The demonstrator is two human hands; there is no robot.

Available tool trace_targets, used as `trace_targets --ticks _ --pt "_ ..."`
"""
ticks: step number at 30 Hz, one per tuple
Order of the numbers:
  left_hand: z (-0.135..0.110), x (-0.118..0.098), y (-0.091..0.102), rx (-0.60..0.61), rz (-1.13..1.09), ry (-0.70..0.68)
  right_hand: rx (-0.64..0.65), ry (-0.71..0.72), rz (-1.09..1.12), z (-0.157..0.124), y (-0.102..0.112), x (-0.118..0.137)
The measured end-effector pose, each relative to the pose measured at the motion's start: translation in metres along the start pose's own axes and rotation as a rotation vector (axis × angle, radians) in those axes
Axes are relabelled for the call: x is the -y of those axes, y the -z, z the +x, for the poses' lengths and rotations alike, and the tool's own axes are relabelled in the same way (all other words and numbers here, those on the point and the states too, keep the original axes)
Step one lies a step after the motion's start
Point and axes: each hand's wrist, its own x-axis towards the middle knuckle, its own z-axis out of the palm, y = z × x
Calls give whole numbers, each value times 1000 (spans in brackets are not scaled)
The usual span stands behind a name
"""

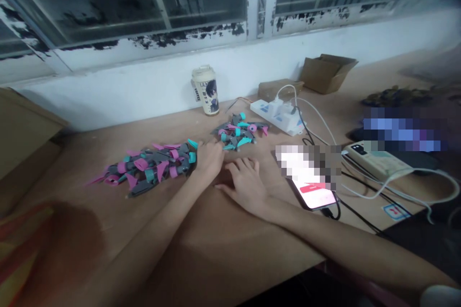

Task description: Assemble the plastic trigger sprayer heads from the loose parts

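Observation:
My left hand [211, 159] is on the table between two piles of small plastic pieces. Its fingers are curled downward beside the smaller pile [237, 132], and whatever they may hold is hidden. To its left lies the larger pile [151, 165] of grey, pink and teal pieces, which look like small toy parts, some with ring-shaped ends. My right hand [248, 184] rests on the tabletop just right of the left one, fingers slightly bent and apart, thumb out, with nothing visible in it.
A lit phone [309, 182] lies right of my hands, plugged into a cable. Behind it are a white power strip [279, 117] and a cardboard box [326, 74]. A printed cup [206, 91] stands by the wall. Another phone [378, 160] and loose cables are at the right.

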Motion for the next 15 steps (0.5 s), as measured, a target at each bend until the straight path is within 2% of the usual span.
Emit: trace_targets --ticks 4,8,11,15 --pt "-17 6 15 -41 36 -69 -124 -8 90 5 15 0" --pt "-55 10 33 -171 61 -151 -262 -6 96 11 29 -2" --pt "-91 9 38 -242 93 -242 -245 -38 45 11 29 -4" --pt "-128 6 34 -314 91 -324 -137 6 103 7 21 -3"
